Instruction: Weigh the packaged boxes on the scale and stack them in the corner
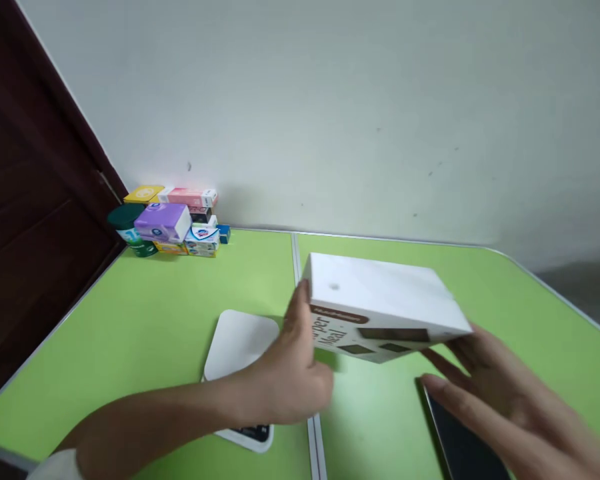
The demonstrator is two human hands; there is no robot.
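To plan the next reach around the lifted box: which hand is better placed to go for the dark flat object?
Right, I'd judge. The right hand is open, close by the dark flat object, while the left hand grips the far end of the white box.

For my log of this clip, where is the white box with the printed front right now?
In the head view, the white box is held above the green table, right of centre, between the left hand and right hand.
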